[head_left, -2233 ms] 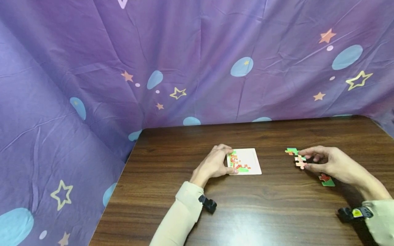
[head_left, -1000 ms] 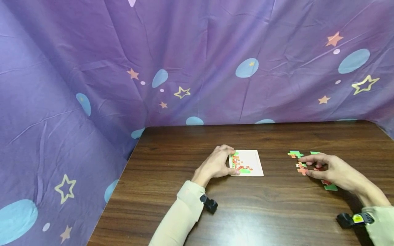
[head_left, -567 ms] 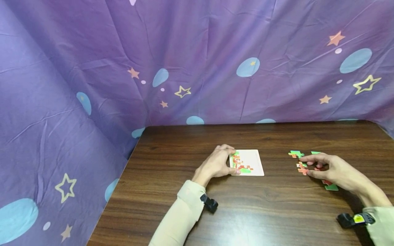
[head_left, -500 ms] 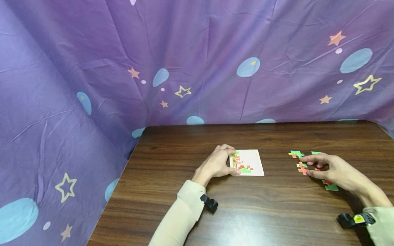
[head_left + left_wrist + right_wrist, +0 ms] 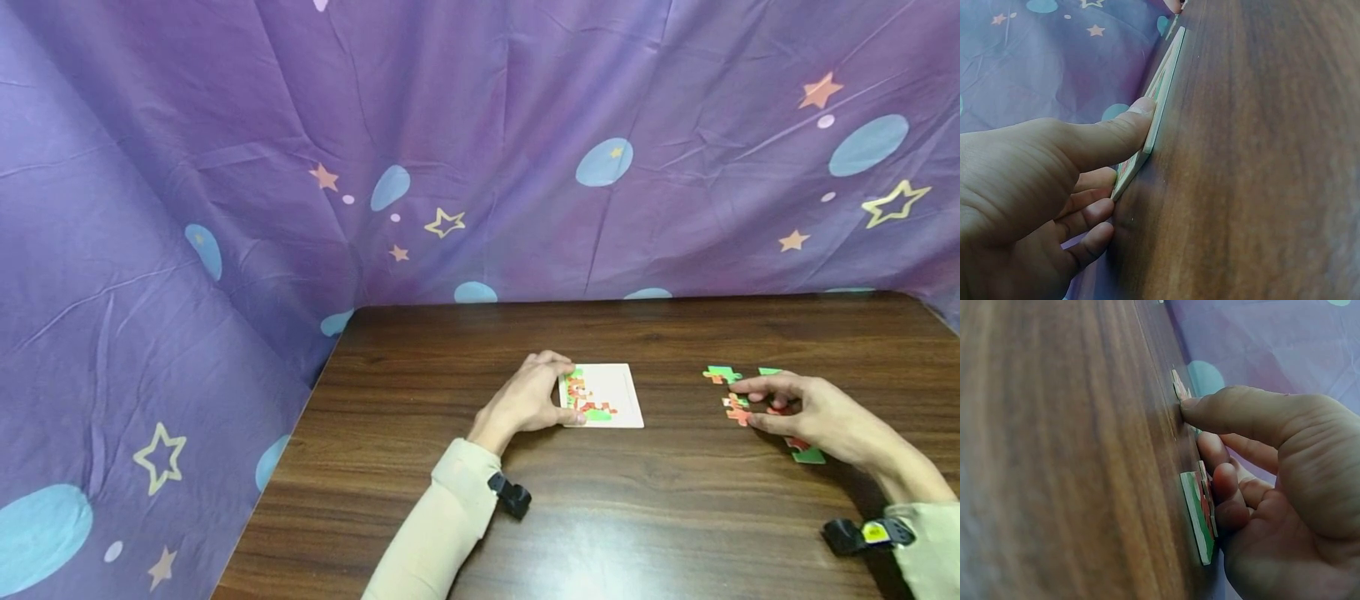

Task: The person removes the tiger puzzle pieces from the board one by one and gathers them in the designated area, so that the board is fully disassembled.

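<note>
A white puzzle board (image 5: 611, 396) (image 5: 1163, 94) lies flat mid-table, with orange and green pieces filling its left part. My left hand (image 5: 568, 392) (image 5: 1125, 162) holds the board's left edge, thumb on the near corner and fingers curled along the far one. To the right, my right hand (image 5: 742, 404) (image 5: 1200, 440) arches over loose pieces, thumb and forefinger closing on a small orange piece (image 5: 737, 410). A green-and-red piece (image 5: 808, 454) (image 5: 1200, 512) lies under its curled fingers. A green-orange piece (image 5: 722, 375) sits just beyond the fingertips.
The dark wooden table (image 5: 675, 517) is walled at the back and left by a purple cloth (image 5: 450, 167) printed with stars and blue ovals. Black wrist straps (image 5: 510, 497) sit on both cream sleeves. The table's left edge runs close to my left forearm.
My right hand has sunk a little onto the loose pieces and barely moved over the last second. The left hand stays on the board.
</note>
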Action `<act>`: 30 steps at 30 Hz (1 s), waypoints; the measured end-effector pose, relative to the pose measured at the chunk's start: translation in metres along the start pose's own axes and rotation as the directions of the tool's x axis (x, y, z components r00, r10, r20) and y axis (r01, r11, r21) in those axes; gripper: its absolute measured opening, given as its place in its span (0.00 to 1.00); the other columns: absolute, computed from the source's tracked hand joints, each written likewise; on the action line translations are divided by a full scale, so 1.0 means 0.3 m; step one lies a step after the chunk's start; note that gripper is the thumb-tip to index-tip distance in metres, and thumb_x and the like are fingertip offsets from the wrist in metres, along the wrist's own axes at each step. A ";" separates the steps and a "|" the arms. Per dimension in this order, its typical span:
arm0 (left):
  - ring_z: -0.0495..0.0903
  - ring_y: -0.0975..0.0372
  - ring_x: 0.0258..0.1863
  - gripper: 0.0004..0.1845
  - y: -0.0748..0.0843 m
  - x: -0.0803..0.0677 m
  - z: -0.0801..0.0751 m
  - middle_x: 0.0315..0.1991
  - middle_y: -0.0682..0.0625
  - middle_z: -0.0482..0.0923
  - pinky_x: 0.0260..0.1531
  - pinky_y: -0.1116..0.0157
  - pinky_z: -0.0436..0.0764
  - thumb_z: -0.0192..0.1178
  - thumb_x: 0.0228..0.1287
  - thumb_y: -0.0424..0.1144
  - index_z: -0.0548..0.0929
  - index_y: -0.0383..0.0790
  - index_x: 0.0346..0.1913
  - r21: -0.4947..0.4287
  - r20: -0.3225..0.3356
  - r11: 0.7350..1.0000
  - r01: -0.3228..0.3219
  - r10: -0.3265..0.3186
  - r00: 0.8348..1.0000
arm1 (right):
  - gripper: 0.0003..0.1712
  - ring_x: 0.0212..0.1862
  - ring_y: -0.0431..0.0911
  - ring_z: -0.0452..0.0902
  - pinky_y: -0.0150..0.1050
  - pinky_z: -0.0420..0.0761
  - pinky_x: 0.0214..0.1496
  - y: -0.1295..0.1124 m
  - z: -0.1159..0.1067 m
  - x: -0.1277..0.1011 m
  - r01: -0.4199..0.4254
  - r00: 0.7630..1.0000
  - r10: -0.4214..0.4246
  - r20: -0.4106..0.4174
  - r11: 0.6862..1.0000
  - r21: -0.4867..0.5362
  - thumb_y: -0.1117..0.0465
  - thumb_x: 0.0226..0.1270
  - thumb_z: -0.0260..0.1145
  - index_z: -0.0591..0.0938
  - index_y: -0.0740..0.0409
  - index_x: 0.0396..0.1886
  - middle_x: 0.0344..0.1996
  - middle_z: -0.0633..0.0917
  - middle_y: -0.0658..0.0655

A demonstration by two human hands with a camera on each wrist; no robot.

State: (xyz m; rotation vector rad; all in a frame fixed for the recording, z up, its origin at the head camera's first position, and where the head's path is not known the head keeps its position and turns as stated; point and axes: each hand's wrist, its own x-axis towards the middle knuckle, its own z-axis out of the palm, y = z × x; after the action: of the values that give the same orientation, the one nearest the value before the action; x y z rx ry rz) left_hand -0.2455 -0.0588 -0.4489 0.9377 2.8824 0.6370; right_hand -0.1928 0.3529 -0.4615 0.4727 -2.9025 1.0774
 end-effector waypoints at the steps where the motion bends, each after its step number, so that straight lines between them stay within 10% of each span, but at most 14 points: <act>1: 0.68 0.57 0.71 0.45 -0.001 0.000 0.000 0.72 0.50 0.73 0.74 0.69 0.63 0.80 0.53 0.54 0.76 0.39 0.72 0.003 0.001 1.000 -0.001 0.001 1.000 | 0.25 0.36 0.37 0.73 0.34 0.76 0.27 0.000 0.001 0.001 0.004 1.000 -0.004 -0.004 1.000 -0.004 0.56 0.65 0.77 0.84 0.50 0.61 0.41 0.81 0.54; 30: 0.67 0.58 0.72 0.45 0.002 -0.002 -0.004 0.71 0.52 0.73 0.74 0.69 0.63 0.81 0.52 0.53 0.76 0.40 0.72 -0.020 -0.006 1.000 0.011 -0.011 1.000 | 0.21 0.35 0.41 0.81 0.34 0.78 0.31 -0.099 -0.086 0.046 -0.024 0.993 0.030 -0.118 0.998 0.056 0.58 0.70 0.73 0.84 0.49 0.62 0.41 0.89 0.53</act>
State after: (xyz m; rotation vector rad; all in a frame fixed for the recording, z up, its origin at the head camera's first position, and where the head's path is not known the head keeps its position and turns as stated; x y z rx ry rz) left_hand -0.2449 -0.0591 -0.4475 0.9186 2.8788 0.6680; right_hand -0.1999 0.3442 -0.4213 0.3585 -2.7910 1.1487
